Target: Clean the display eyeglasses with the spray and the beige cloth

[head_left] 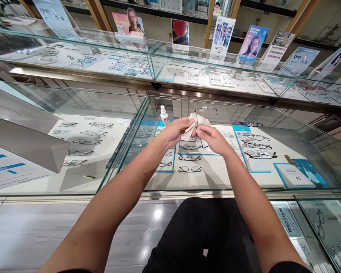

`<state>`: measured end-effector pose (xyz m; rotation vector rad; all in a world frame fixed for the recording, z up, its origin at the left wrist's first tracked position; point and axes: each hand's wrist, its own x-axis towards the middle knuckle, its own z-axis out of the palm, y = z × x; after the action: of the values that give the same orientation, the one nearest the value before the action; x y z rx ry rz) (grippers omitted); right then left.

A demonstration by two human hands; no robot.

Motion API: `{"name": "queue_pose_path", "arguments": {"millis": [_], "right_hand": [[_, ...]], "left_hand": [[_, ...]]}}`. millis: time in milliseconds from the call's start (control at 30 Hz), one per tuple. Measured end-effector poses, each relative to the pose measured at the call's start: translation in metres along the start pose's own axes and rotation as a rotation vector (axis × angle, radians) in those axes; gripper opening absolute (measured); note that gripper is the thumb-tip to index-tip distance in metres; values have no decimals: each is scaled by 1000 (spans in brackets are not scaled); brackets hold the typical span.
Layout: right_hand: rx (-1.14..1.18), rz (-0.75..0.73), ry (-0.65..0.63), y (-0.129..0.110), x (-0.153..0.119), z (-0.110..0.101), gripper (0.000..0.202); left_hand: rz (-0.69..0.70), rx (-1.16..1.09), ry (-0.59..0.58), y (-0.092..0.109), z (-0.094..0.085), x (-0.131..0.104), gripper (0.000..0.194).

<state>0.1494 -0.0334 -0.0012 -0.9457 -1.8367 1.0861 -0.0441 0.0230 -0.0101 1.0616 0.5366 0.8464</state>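
Observation:
Over the glass counter, my left hand (174, 131) is closed on a pale cleaning cloth (204, 120), its thumb pressing the cloth against a pair of eyeglasses (213, 109). My right hand (213, 138) pinches the eyeglasses from the other side, close to the left fingertips. One thin dark temple arm sticks up and to the right above the hands. Cloth and fingers hide most of the lenses. A white spray bottle (164, 115) stands upright on the counter just behind my left hand.
Under the glass counter top (159, 185) lie several rows of eyeglasses (190, 169). A large white box or bag (22, 151) stands at the left. Behind runs a higher glass display case (170, 85) carrying several upright advertising cards (223, 38). Another glass case (324, 227) is at lower right.

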Motion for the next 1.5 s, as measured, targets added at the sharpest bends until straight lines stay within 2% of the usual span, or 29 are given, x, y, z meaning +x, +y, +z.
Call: {"name": "queue_pose_path", "arguments": {"millis": [133,333,500,633,933,1100,1233,1500], "right_hand": [[-22,14,-33,-1,0,0,42],[47,-5,-41,-3,0,0,42],[77,13,-44,-4,2,-1,45],[85,27,-43,-4,2,-1,44],[157,74,-74,-3,2,-2,41],[138,106,12,3,2,1,43],[86,153,128,7,1,6,46],[-85,215,330,8,2,13,50]], "left_hand": [[-78,-91,-64,3,-1,-3,30],[-79,-71,-123,-2,-5,0,39],[-23,-75,-129,-2,0,-3,33],[31,-98,-148,2,6,-6,40],[132,-50,-31,4,21,-10,51],[178,-42,58,-1,22,-8,47],[209,-6,111,-6,22,-7,41],[195,31,45,-8,30,-11,28]]}}
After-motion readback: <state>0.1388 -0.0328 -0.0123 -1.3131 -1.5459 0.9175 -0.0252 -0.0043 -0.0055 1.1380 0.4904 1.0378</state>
